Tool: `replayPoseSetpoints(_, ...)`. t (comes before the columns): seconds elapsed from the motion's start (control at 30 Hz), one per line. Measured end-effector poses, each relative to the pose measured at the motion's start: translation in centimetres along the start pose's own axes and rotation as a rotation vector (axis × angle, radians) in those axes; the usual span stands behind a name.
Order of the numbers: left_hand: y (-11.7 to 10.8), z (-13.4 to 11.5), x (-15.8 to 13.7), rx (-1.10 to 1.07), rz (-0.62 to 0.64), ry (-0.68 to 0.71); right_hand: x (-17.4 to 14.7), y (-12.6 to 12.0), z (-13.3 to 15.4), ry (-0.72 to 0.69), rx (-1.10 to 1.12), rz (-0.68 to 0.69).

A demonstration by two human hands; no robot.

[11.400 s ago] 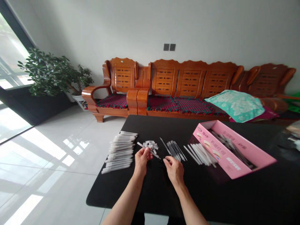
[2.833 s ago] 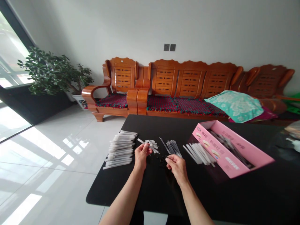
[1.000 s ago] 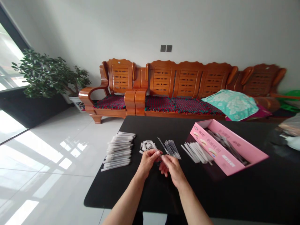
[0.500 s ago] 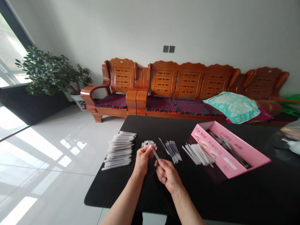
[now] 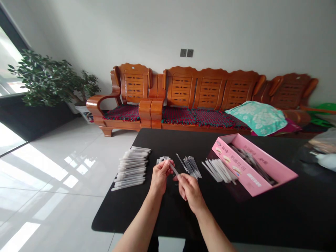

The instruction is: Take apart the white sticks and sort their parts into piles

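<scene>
Over the black table (image 5: pixel 126 217), both hands pinch one slim, whitish pen (image 5: pixel 174 169). My left hand (image 5: pixel 159 176) is closed on its upper left end, and the fingers of my right hand (image 5: pixel 191 190) close on the lower right end. Just behind my left hand is a small heap of short white pieces (image 5: pixel 163 159), partly hidden by it. Left of the hands lies a long row of whitish pens (image 5: pixel 131 169) with dark ends. Thin pen refills (image 5: pixel 192 166) are fanned out beyond my right hand, and white pen barrels (image 5: pixel 220 170) lie farther right.
A pink box (image 5: pixel 236 166) with lettering holds many dark and grey slim pieces at the table's right. Plastic bags (image 5: pixel 325 159) rest near the right edge. Behind the table stand wooden seats (image 5: pixel 183 91); a potted plant (image 5: pixel 52 80) is at left.
The view has shifted slightly. My right hand has turned a little and its fingers have moved along the pen; my left hand keeps its pinch.
</scene>
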State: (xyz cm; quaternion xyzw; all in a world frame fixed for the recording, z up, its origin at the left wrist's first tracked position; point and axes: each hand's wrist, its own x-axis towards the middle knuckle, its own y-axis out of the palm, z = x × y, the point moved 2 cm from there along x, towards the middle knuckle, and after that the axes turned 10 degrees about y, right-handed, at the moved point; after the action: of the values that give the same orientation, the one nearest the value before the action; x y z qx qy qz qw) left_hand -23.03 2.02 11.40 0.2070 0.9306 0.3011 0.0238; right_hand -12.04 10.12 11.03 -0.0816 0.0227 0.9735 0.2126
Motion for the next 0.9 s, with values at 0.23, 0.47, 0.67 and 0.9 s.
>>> replayPoseSetpoints(0.23, -0.2, 0.7, -0.1, 0.037, 0.023, -0.026, -0.2, 0.3, -0.1, 0.100, 0.173, 0.066)
replayPoseSetpoints(0.47, -3.6, -2.5, 3.5, -0.016, -0.319, 0.155, -1.5, -2.9, -2.4, -0.399, -0.774, -0.322)
replayPoseSetpoints(0.67, -6.0, -0.9, 3.0, 0.412, -0.136, 0.125, -0.3, -8.6, -4.5, -0.319, -0.955, -0.757)
replayPoseSetpoints(0.9, -8.3, 1.0, 2.6, 1.050, -0.114, 0.147, 3.2, -16.3, -2.8, -0.102, -1.458, -1.015)
